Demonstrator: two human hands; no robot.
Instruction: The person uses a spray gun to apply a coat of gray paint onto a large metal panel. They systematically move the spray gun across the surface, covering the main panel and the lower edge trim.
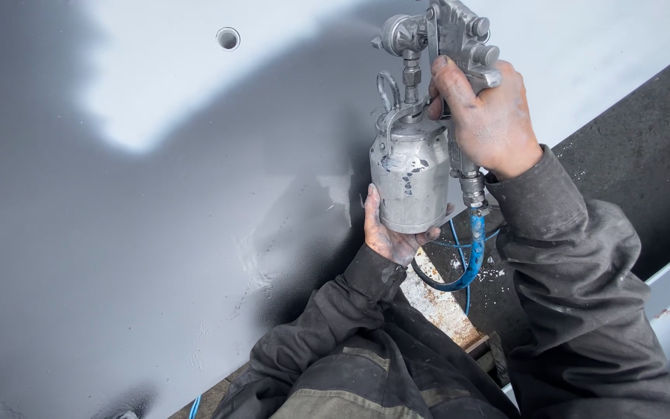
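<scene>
Your right hand (490,116) clamps the silver metal spray gun (447,39); your left hand (389,233) cups its dented metal cup (410,174). The blue hose (474,248) could drag across the wet grey panel (157,233).

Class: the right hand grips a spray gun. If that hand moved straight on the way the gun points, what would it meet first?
Probably the grey painted panel: the right hand aims the spray gun toward it, though depth is unclear.

spray gun (447,35) top cropped, trigger seemingly hidden
</scene>
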